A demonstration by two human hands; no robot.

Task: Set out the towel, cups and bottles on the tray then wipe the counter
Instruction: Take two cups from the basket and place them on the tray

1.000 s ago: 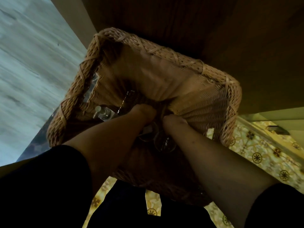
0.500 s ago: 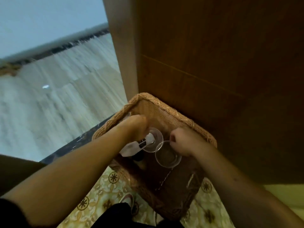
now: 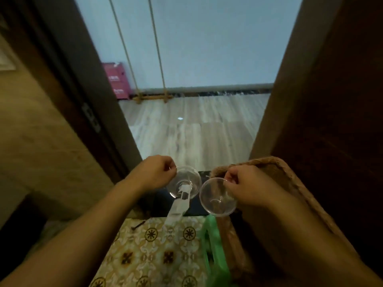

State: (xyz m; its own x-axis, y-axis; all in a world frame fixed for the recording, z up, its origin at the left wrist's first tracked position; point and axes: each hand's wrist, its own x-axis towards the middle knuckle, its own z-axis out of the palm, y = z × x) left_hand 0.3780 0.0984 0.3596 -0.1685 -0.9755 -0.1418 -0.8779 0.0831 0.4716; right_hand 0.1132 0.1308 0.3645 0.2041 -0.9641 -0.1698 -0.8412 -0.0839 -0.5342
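My left hand (image 3: 154, 172) pinches the rim of a clear plastic cup (image 3: 185, 179), and a clear plastic bottle (image 3: 178, 206) hangs down below that hand and cup. My right hand (image 3: 246, 186) pinches the rim of a second clear cup (image 3: 216, 196). Both cups are held in the air, side by side, over the floor. The wicker basket (image 3: 275, 168) stands under and behind my right hand, against a dark wooden panel. No towel or tray is in view.
A green plastic thing (image 3: 215, 245) lies beside the basket on the patterned tile floor (image 3: 149, 251). A dark door frame (image 3: 83, 104) stands on the left and a wooden panel (image 3: 335, 100) on the right. Beyond the doorway are a pale wood floor and a pink box (image 3: 117, 80).
Both hands have lifted out of the basket, each with a cup, the left also with the bottle. My view has swung up from the basket to the doorway.
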